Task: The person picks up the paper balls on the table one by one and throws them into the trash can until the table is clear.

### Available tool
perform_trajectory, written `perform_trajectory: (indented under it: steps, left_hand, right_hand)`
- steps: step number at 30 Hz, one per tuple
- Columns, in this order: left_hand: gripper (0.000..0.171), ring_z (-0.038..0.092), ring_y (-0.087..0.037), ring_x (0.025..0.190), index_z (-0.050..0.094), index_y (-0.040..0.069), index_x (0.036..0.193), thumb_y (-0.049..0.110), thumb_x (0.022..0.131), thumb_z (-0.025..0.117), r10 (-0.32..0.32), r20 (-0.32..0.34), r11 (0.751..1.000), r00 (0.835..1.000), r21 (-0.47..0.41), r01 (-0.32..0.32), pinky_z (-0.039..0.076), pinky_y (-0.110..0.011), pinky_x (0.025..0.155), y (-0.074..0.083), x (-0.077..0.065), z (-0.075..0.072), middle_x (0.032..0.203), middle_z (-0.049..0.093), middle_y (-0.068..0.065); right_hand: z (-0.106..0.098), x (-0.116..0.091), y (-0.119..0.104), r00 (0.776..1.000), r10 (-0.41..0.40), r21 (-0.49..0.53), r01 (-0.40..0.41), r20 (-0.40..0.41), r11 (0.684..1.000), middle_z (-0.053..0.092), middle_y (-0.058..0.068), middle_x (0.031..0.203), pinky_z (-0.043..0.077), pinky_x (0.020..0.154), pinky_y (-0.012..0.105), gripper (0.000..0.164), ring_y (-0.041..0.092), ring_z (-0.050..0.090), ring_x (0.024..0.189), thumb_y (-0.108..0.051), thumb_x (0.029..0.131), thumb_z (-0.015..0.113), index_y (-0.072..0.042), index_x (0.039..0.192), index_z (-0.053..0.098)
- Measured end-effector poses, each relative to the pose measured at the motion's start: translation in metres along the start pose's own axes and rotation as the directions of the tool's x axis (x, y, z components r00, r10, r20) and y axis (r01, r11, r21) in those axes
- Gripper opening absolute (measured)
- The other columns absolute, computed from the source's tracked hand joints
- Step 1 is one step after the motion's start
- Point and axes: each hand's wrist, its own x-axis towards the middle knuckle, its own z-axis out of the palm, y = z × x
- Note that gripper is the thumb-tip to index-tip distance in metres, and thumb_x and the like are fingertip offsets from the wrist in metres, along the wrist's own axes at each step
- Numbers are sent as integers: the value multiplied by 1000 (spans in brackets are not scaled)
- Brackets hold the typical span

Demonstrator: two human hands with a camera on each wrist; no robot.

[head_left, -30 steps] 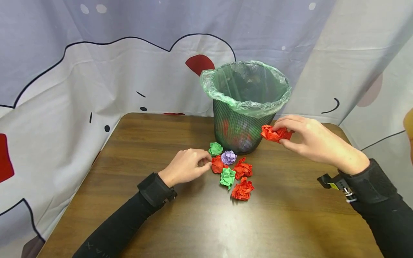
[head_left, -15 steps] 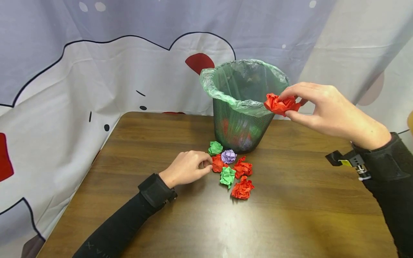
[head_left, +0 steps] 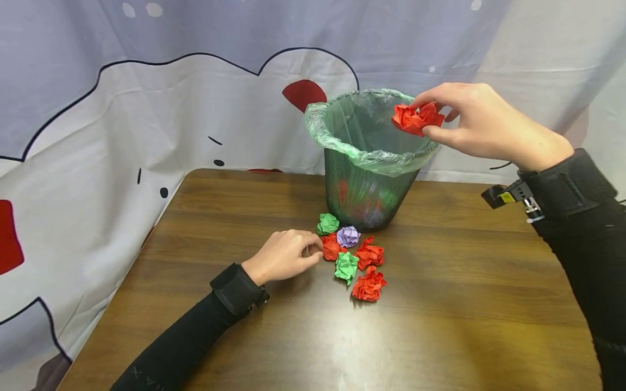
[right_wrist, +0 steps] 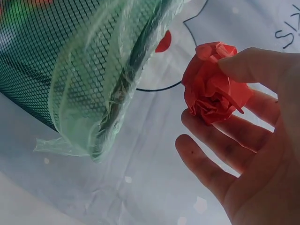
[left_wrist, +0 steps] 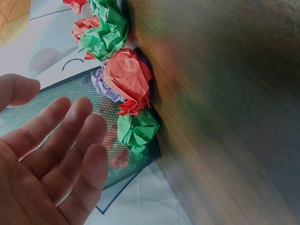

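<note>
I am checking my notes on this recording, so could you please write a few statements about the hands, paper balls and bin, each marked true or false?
1. The right hand holds a crumpled red paper ball. True.
2. The left hand holds a crumpled green paper ball. False: it holds nothing.
3. A translucent green plastic liner folds over the rim of the round black mesh bin. True.
4. Two crumpled purple paper balls lie on the brown wood-grain table. False: only one crumpled purple paper ball lies there.

Paper balls (head_left: 417,119) red, green, lilac; liner (head_left: 386,162) green; mesh bin (head_left: 359,195) dark (black, perhaps).
</note>
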Motion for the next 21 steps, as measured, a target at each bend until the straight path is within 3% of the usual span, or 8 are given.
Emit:
perform_trajectory:
  steps: [2,5,7,9,16,21]
  left_hand:
    - [13,56,-1,73,74,23,99,30,93,65,0,5,1000,1000,-1,0,45,-22,62,0,0,0,82,64,14]
    - [13,56,-1,72,74,24,99,30,93,64,1,8,1000,1000,2,-1,45,-22,62,0,-1,0,81,63,15]
    - [13,56,-2,72,74,24,99,30,92,64,4,6,1000,1000,1,-4,45,-23,62,0,-1,0,81,63,15]
    - [13,58,-3,73,74,24,99,30,92,64,6,2,1000,1000,1,-6,46,-23,62,0,-1,0,81,63,14]
    - [14,58,-3,73,74,24,100,31,93,64,0,5,1000,1000,2,0,45,-23,63,-1,-2,1,80,62,15]
    - [14,59,-4,74,74,24,100,31,93,64,1,12,1000,1000,-4,-1,45,-23,63,0,-2,2,80,63,15]
  right_hand:
    - [0,6,2,999,22,-10,-22,27,1000,70,11,114,43,76,14,41,23,64,93,-9,88,69,-8,129,64]
    - [0,16,7,996,54,-18,-53,65,998,68,15,117,51,82,33,42,29,64,96,-10,90,67,-7,132,62]
    - [1,21,11,993,75,-24,-73,89,997,67,17,119,50,83,46,44,32,63,98,-11,91,65,-6,135,60]
    - [2,26,15,989,97,-20,-95,112,995,66,18,121,50,85,50,46,35,63,100,-12,92,64,-7,137,58]
    - [5,25,21,965,180,1,-184,188,983,61,21,133,47,91,56,49,41,63,111,-20,96,62,-13,144,53]
    - [8,13,21,967,176,-11,-177,181,984,64,20,127,47,85,51,43,37,64,107,-20,97,62,-12,139,58]
